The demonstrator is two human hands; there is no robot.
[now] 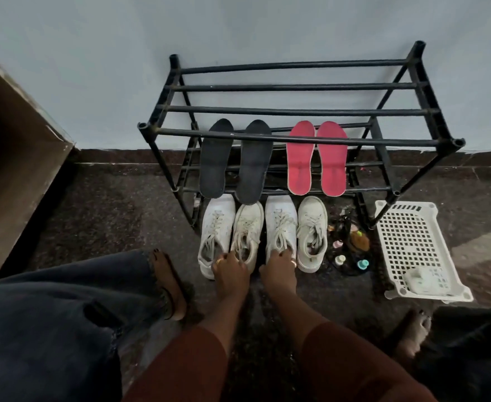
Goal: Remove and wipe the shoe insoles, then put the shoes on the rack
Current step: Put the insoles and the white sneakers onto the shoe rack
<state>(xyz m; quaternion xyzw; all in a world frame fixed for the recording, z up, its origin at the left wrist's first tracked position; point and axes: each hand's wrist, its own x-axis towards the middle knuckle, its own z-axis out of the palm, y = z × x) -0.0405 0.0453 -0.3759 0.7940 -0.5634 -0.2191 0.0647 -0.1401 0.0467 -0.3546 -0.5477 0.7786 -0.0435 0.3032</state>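
Observation:
Four white lace-up shoes stand in a row on the floor in front of the black rack [296,113]. My left hand [229,274] grips the heel of the second shoe [248,224], beside the first shoe [216,227]. My right hand [277,271] grips the heel of the third shoe [280,224]. The fourth shoe [311,227] is untouched. Two dark insoles [214,161] and two pink insoles [299,161] lean on the rack's lower bars.
A white slotted basket [412,242] lies at the right with a pale object [421,281] in it. Small bottles and clutter [348,245] sit between the shoes and basket. Brown furniture [12,169] stands at the left. My bare feet [169,285] flank my arms.

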